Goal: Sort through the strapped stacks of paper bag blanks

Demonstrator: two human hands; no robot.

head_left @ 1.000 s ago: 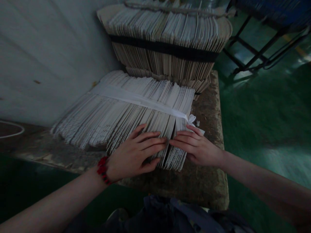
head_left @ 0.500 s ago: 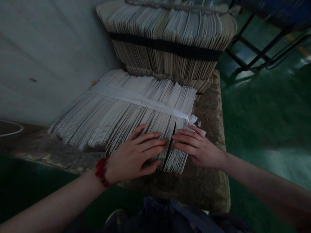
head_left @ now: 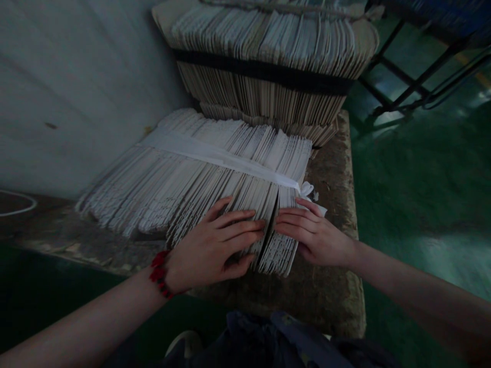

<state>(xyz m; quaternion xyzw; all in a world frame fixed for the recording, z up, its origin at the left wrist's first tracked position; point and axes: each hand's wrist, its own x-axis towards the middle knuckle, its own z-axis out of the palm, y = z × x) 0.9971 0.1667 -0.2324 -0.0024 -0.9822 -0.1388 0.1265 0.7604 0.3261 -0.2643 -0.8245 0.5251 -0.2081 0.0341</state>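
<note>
A bundle of white flat-folded cards (head_left: 184,174), tied with a white strap (head_left: 230,159), lies fanned out on a worn table (head_left: 330,286). My left hand (head_left: 215,245), with a red bead bracelet at the wrist, lies flat on the near edges of the cards, fingers stretched out. My right hand (head_left: 310,232) lies flat on the rightmost few cards, fingertips nearly meeting the left's. A narrow gap in the cards runs between my two hands. Neither hand holds anything.
Behind stands a taller bundle of brownish cards (head_left: 268,56) bound by a black strap (head_left: 264,71). A pale wall (head_left: 76,82) is on the left. Green floor (head_left: 414,168) and a dark metal frame (head_left: 406,82) lie to the right.
Both hands have stayed on the cards, shifting very slightly. The view has drifted a little.
</note>
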